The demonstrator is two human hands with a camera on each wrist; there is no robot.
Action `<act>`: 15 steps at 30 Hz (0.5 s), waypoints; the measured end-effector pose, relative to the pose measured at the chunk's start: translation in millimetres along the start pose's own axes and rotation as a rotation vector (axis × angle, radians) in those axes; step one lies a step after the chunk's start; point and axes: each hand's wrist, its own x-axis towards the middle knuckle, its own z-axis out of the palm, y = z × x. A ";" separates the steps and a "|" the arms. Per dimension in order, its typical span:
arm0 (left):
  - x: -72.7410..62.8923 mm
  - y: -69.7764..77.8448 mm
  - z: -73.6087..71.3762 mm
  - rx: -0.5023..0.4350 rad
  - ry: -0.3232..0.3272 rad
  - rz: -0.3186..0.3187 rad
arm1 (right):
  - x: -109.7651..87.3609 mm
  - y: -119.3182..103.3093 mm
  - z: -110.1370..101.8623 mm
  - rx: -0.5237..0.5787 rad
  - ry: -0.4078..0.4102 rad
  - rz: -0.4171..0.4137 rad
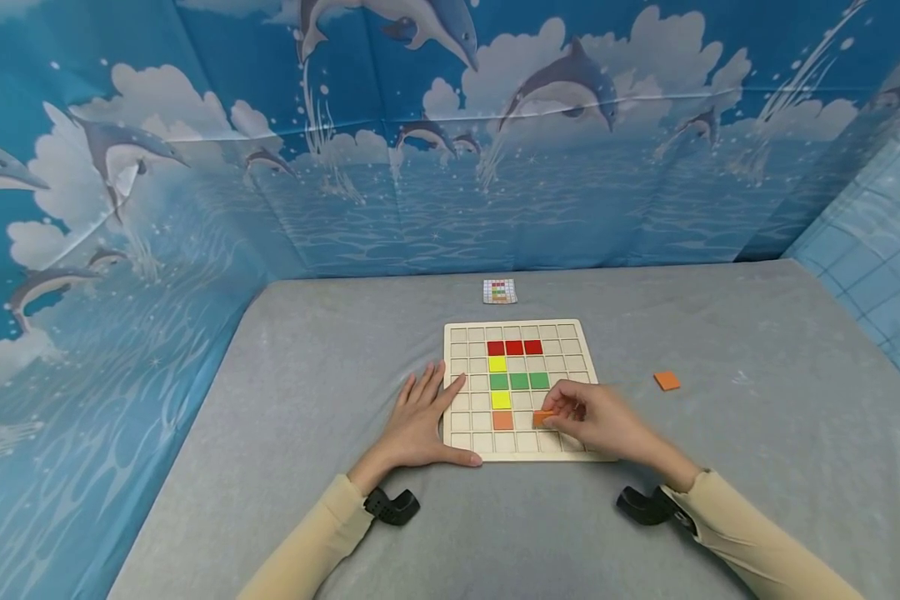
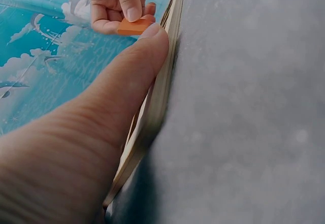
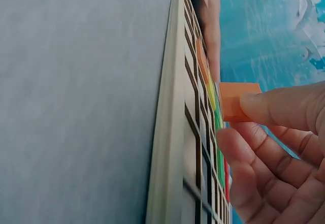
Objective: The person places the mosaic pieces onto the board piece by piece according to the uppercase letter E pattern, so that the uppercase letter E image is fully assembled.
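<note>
A wooden grid board (image 1: pixel 468 440) lies flat on the grey cloth. Three red tiles (image 1: pixel 513 347), two yellow tiles (image 1: pixel 500 400), three green tiles (image 1: pixel 519 381) and one orange tile (image 1: pixel 502 420) sit in its cells. My left hand (image 1: pixel 418 429) rests on the board's left side with fingers spread, its thumb (image 2: pixel 137 56) along the front edge. Between thumb and fingers my right hand (image 1: pixel 592 417) pinches another orange tile (image 3: pixel 236 101), tilted over the lower rows, right of the placed orange one. Whether its lower edge touches the board cannot be told.
Another orange tile (image 1: pixel 667 381) lies loose on the cloth right of the board. Behind the board is a small pattern card (image 1: pixel 499 292) with a coloured grid. A blue dolphin-print curtain (image 1: pixel 435 208) hangs beyond the table (image 1: pixel 330 358).
</note>
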 end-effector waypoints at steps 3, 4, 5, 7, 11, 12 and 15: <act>0.5 -0.8 0.9 0.003 0.001 -0.002 | 4.0 -3.0 3.7 -0.004 -0.012 -0.009; 0.6 -0.8 1.0 0.004 0.001 -0.002 | 5.2 -3.7 4.9 -0.002 -0.016 -0.010; 0.6 -0.8 1.0 0.003 0.000 -0.004 | 6.4 -4.4 6.1 0.000 -0.020 -0.011; 0.7 -0.4 0.7 0.003 -0.002 -0.006 | 8.5 -5.6 8.3 0.002 -0.027 -0.014; 1.0 0.5 0.2 0.004 -0.008 -0.013 | 11.9 -6.5 12.5 -0.023 -0.024 -0.025; 1.2 0.6 0.2 0.004 -0.008 -0.013 | 12.6 -6.6 13.3 -0.034 -0.020 -0.028; 1.1 0.3 0.2 0.004 -0.007 -0.014 | 14.5 -6.9 14.8 -0.052 -0.010 -0.031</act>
